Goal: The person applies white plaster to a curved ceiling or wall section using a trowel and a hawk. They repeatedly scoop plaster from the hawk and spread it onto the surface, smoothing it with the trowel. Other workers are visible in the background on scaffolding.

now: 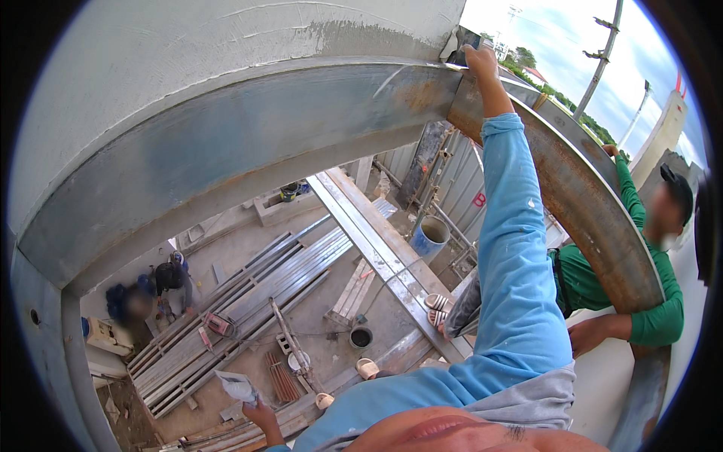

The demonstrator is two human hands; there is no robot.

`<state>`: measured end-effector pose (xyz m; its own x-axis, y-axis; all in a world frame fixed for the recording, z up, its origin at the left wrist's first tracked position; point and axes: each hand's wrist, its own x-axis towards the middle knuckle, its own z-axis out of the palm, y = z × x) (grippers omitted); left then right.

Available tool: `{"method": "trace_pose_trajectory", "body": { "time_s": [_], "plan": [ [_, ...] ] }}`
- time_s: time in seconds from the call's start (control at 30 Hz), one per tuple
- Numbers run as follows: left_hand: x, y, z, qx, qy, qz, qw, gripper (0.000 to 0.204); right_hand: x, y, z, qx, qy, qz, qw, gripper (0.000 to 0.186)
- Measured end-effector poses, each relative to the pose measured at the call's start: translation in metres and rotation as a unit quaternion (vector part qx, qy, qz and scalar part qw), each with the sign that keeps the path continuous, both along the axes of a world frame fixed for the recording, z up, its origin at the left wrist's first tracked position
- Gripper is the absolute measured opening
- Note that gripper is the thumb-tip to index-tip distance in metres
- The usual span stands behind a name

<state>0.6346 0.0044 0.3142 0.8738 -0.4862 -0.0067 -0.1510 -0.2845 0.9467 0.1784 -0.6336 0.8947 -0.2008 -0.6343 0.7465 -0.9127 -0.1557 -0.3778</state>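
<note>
My right hand (pixel 483 59) reaches up in its blue sleeve to the end of the plastered wall (pixel 248 34). It grips a dark flat plastering trowel (pixel 468 39), held at the wall's edge just above the steel beam (pixel 248 120). A pale dab of plaster (pixel 450 44) shows at the trowel's left side. Low in the view, my left hand (pixel 262 416) is closed round the lower end of a flat scraper (pixel 236 386) with pale grey plaster on it. The scraper's handle is mostly hidden in the fingers. A darker damp-looking patch (pixel 361 39) marks the wall's coating.
A co-worker in green (pixel 595 275) holds on to the rusty curved-looking beam (pixel 557 166) at right. Far below, another person (pixel 172 279) crouches beside long metal profiles (pixel 248 309). Metal planks (pixel 376 256) span the drop. A blue drum (pixel 430 235) and a bucket (pixel 361 336) stand lower down.
</note>
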Motion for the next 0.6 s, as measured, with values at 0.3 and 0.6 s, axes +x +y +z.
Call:
{"method": "trace_pose_trajectory", "body": {
  "time_s": [0.3, 0.6],
  "plan": [
    [0.007, 0.029, -0.014, -0.008, -0.012, 0.005, 1.000, 0.022, 0.005, -0.008, 0.008, 0.136, -0.084, 0.092, 0.983, 0.061],
    [0.018, 0.051, -0.017, -0.022, 0.011, 0.009, 1.000, 0.024, 0.113, 0.054, -0.008, 0.032, -0.024, 0.023, 0.999, 0.059]
  ]
}}
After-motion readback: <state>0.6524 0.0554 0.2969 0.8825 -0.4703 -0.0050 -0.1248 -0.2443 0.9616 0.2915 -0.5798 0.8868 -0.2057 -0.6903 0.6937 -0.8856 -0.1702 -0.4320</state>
